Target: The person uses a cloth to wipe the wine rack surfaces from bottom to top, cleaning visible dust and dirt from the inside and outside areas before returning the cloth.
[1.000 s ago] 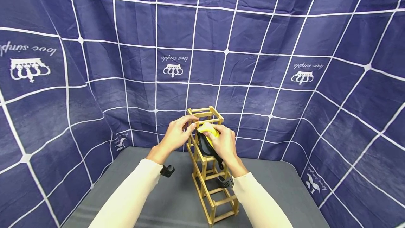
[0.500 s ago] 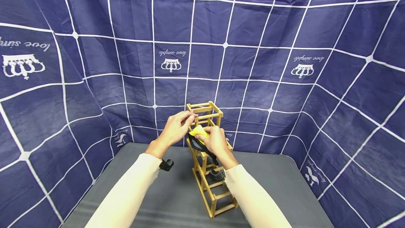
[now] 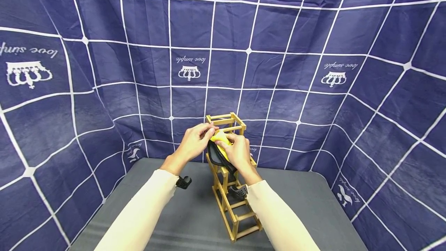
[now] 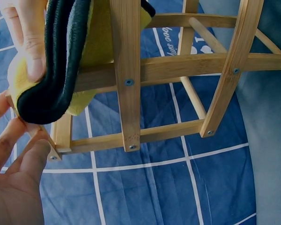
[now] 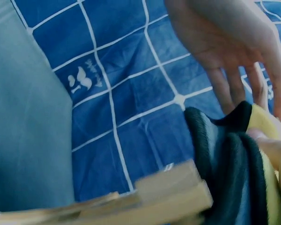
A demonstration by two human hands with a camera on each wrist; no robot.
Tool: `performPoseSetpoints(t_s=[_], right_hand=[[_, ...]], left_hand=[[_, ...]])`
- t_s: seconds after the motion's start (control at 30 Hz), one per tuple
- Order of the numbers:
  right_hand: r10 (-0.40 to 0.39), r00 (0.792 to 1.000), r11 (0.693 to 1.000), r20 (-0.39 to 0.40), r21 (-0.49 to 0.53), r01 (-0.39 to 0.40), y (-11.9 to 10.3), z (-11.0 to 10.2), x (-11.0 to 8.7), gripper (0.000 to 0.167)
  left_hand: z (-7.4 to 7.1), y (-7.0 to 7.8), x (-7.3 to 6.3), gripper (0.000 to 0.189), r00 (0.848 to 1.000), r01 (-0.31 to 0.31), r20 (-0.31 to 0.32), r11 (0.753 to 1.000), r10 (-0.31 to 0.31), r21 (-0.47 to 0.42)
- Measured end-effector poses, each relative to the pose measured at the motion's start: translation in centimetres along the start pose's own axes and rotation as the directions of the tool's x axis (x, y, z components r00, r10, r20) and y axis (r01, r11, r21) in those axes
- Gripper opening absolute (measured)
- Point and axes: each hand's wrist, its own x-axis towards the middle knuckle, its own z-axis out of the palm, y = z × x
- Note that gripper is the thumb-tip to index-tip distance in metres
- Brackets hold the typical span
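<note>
A soft yellow plush piece (image 3: 219, 136) with black edging and a grey-black inner side (image 3: 215, 154) hangs over the upper part of a stepped wooden rack (image 3: 235, 228); its exact kind is unclear. My right hand (image 3: 239, 151) pinches its yellow side, the thumb on top. The left wrist view shows the piece's dark fold (image 4: 61, 56) draped by a rack bar. My left hand (image 3: 193, 139) has thumb and fingers around the corner of a top bar, close beside the yellow end. In the right wrist view, dark folds (image 5: 201, 140) hide part of the grip.
The rack stands on a grey padded surface (image 3: 195, 212). Blue cloth (image 3: 271, 69) with white lines hangs behind and at both sides. A black wrist device (image 3: 184, 182) sits at the left cuff and another (image 3: 240, 192) at the right cuff.
The right hand has carried the yellow and black piece leftward toward the left hand, and its grey inner side has turned outward. The left hand stays at the rack's top bar.
</note>
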Motion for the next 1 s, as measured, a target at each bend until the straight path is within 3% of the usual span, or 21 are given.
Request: performPoseSetpoints(t_s=[0.2, 0.4, 0.5, 0.7, 0.77, 0.83, 0.93, 1.0], right_hand=[[-0.026, 0.999, 0.999, -0.047, 0.018, 0.027, 0.3, -1.3, -0.3, 0.036], [-0.038, 0.986, 0.997, -0.164, 0.055, 0.048, 1.1, -4.0, -0.5, 0.037], [-0.017, 0.964, 0.995, -0.264, 0.092, 0.042, 1.9, -5.5, -0.4, 0.033], [0.052, 0.898, 0.994, -0.438, 0.109, -0.004, 3.9, -8.0, 0.6, 0.035], [0.064, 0.898, 0.996, -0.436, 0.087, -0.029, 4.6, -8.4, 1.1, 0.037], [0.083, 0.917, 0.996, -0.39, 0.063, -0.064, 5.2, -8.5, 1.5, 0.038], [0.133, 0.959, 0.991, -0.252, 0.027, -0.13, 5.8, -8.1, 1.7, 0.042], [0.157, 0.976, 0.987, -0.154, -0.003, -0.159, 6.0, -7.5, 1.8, 0.044]], left_hand=[[0.0, 0.1, -0.2, 0.026, 1.0, -0.008, -0.001, 1.0, 0.008, -0.012], [0.1, 0.1, -0.3, 0.024, 1.0, -0.017, -0.022, 1.0, 0.017, -0.023], [0.2, 0.2, -0.2, 0.023, 0.999, -0.022, -0.024, 1.0, 0.021, -0.011], [0.2, 0.0, -0.2, 0.023, 1.0, -0.02, -0.001, 0.999, 0.02, -0.031], [0.2, 0.0, -0.1, 0.023, 1.0, -0.015, 0.006, 0.999, 0.015, -0.042], [0.2, 0.0, -0.1, 0.023, 1.0, -0.013, 0.005, 0.999, 0.013, -0.046], [0.2, 0.0, -0.2, 0.022, 1.0, -0.019, -0.01, 0.999, 0.019, -0.038], [0.3, 0.0, -0.2, 0.022, 0.999, -0.025, -0.021, 0.999, 0.024, -0.041]])
